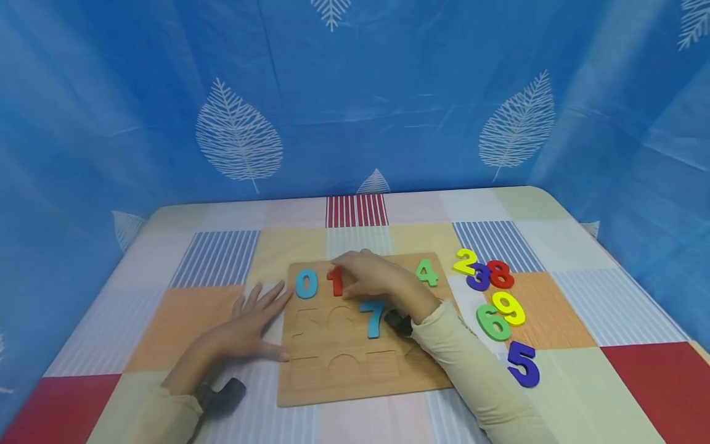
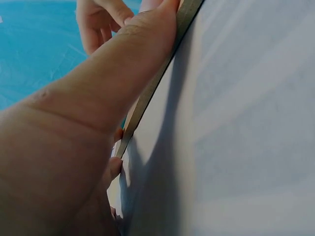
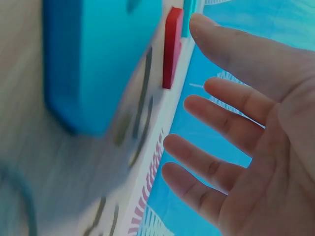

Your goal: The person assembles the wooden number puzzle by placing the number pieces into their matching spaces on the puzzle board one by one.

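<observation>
A wooden number board [image 1: 366, 376] lies on the table, with a blue 0 [image 1: 300, 285], red 1 [image 1: 336, 283], blue 7 [image 1: 373, 322] and green 4 [image 1: 431, 279] on it. My left hand [image 1: 252, 327] rests at the board's left side, fingers spread and thumb on its edge. In the left wrist view that thumb [image 2: 128, 64] lies along the board's edge. Over the upper row, my right hand [image 1: 371, 274] is beside the red 1. The right wrist view shows its fingers loosely bent, apart from the red 1 [image 3: 171, 54], with nothing held. The blue 7 [image 3: 106, 64] looms close there.
Right of the board lie a yellow 2 [image 1: 470, 266], purple 3 [image 1: 478, 280], red 8 [image 1: 503, 280], yellow 9 [image 1: 517, 314], green 6 [image 1: 487, 327] and purple 5 [image 1: 531, 376]. A patchwork cloth [image 1: 566, 394] covers the table. Blue leaf-print fabric [image 1: 377, 111] hangs behind.
</observation>
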Tool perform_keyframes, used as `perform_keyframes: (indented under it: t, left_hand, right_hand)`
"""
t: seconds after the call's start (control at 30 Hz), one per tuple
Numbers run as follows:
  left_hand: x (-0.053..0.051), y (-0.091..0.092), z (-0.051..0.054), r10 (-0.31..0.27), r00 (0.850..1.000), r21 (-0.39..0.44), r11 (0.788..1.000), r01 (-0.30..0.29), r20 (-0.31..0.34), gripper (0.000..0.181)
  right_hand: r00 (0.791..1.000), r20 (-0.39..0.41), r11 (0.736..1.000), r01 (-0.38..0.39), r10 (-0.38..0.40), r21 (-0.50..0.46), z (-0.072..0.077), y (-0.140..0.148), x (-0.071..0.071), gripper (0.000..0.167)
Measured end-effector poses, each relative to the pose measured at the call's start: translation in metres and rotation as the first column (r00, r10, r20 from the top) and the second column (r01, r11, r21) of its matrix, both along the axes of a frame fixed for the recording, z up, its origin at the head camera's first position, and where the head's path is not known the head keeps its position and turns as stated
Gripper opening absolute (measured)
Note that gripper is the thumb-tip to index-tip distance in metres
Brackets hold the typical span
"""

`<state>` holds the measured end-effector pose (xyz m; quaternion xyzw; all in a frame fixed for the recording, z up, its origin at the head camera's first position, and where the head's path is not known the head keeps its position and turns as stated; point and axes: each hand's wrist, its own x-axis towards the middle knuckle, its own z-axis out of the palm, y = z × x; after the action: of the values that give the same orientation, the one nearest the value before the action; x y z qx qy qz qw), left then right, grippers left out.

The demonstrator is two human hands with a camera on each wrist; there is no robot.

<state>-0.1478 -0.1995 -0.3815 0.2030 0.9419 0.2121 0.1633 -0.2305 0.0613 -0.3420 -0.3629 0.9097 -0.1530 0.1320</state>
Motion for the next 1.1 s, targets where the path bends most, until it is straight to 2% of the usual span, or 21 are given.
perform_keyframes:
  t: [0.1,0.23,0.4,0.6,0.7,0.87,1.1]
  left_hand:
    - [0.001,0.0,0.0,0.005,1.0,0.013,1.0,-0.005,0.004,0.11]
    - [0.001,0.0,0.001,0.009,1.0,0.018,1.0,-0.01,0.011,0.11]
    - [0.001,-0.001,-0.001,0.009,1.0,0.015,1.0,-0.01,0.015,0.111]
    - [0.0,-0.001,-0.001,0.012,1.0,0.021,1.0,-0.012,0.014,0.111]
    - [0.0,-0.001,-0.001,0.011,1.0,0.017,1.0,-0.012,0.013,0.111]
    - [0.0,-0.001,0.001,0.014,1.0,0.019,1.0,-0.015,0.018,0.11]
    - [0.002,0.0,0.002,0.003,1.0,0.026,1.0,-0.002,-0.012,0.11]
  right_hand:
    - [0.999,-0.032,1.0,-0.014,0.014,-0.003,0.001,0.008,-0.001,0.057]
    - [0.999,-0.031,1.0,0.012,-0.013,-0.019,0.002,0.023,0.0,0.061]
    - [0.997,-0.029,0.997,0.067,-0.068,-0.031,0.005,0.044,0.002,0.062]
    - [0.986,0.01,0.985,0.167,-0.166,-0.052,0.011,0.078,0.003,0.062]
    - [0.972,0.04,0.971,0.233,-0.231,-0.045,0.014,0.095,0.0,0.062]
    - [0.935,0.061,0.936,0.351,-0.349,-0.032,0.016,0.121,-0.007,0.065]
    - [0.894,0.093,0.896,0.443,-0.439,-0.031,0.011,0.156,-0.014,0.067]
